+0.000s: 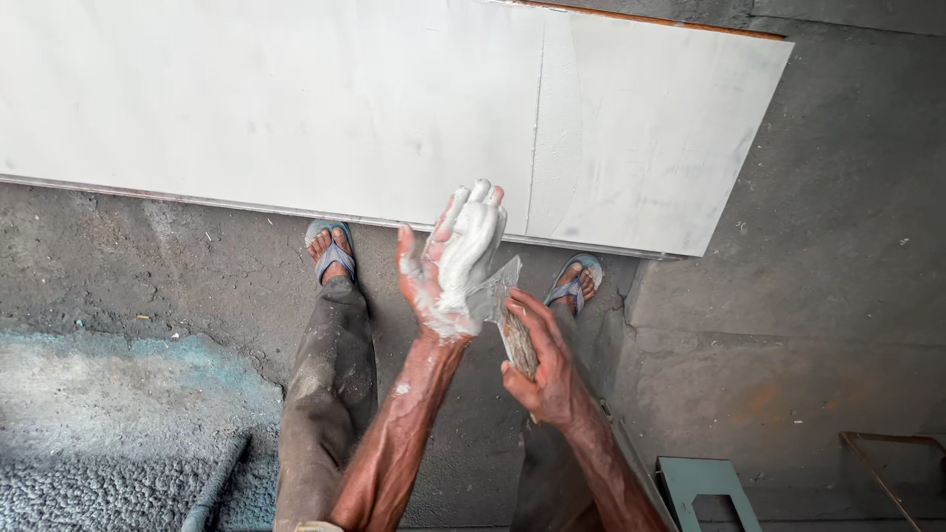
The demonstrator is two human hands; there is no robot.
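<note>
Putty knife (505, 300) gripped in right hand (547, 369), scraping white putty off flat-open left hand (455, 261); next likely loading blade for white board (296, 99).

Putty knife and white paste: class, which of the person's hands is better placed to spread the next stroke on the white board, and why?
Probably the right hand: it grips the putty knife by the handle, blade against the paste. The left hand is open, coated in white paste, serving as a palette. The white board lies just beyond both.
</note>
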